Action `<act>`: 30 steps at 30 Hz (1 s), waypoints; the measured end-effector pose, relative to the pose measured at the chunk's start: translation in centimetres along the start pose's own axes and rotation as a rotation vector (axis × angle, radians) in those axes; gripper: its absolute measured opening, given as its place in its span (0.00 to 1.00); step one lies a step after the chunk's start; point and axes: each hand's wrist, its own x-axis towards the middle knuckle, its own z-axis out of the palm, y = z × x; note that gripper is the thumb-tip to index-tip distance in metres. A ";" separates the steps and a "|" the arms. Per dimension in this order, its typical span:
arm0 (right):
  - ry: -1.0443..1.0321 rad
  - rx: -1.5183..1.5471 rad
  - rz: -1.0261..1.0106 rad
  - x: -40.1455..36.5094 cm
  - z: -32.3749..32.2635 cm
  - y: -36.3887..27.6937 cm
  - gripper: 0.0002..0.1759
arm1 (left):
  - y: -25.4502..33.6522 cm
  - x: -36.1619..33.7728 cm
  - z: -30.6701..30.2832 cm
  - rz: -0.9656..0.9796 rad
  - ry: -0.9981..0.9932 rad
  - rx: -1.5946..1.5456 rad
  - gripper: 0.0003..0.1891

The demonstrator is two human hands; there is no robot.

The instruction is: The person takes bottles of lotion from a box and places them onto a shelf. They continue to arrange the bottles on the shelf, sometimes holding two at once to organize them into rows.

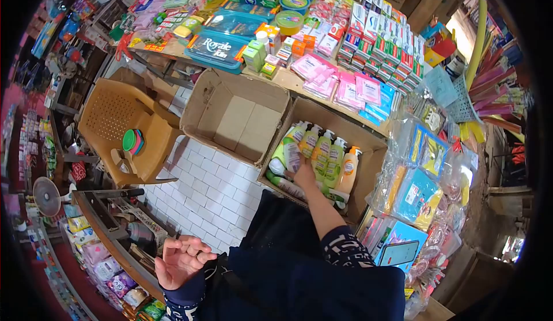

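Head view has your right hand [305,176] down inside a cardboard box [369,157], fingers against the pump bottles [322,155] at its left side; whether they have closed around one, you cannot tell from here. Your left hand [185,259] is raised well apart from the box, palm up, fingers loosely curled, with nothing in it.

The pump bottles stand close together in the box, mostly green or yellow-green, beside one with an orange pump [349,170]. If full, each should feel fairly heavy for its size; the plastic is likely smooth, a little slippery, with some give. Take hold around the body below the shoulder. The pump heads look like the weak point: lifting by one could bend it or press out liquid.

Just left of the box sits a second open carton [249,118], with white tile floor [201,174] below it and a tan plastic chair [124,116] further left. Beyond both boxes, a wooden table [286,80] carries stacked small cartons [385,37] and pink packets [317,74]. A phone [399,253] lies to your right, near your sleeve.
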 end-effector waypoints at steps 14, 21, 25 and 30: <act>-0.884 1.577 0.043 -6.3 -12.1 -2.0 0.41 | -8.8 3.9 -4.0 -0.309 0.185 0.561 0.40; -1.275 1.329 -0.319 -15.2 -12.7 -11.2 0.39 | -12.2 3.8 -1.1 -0.263 0.066 0.116 0.39; -0.902 0.658 -0.658 -12.6 -15.4 -10.1 0.25 | -11.7 2.5 -2.2 -0.156 0.262 0.119 0.28; -0.342 0.113 -0.074 -3.6 -11.0 3.8 0.23 | -10.6 1.0 -2.2 -0.196 0.428 0.195 0.27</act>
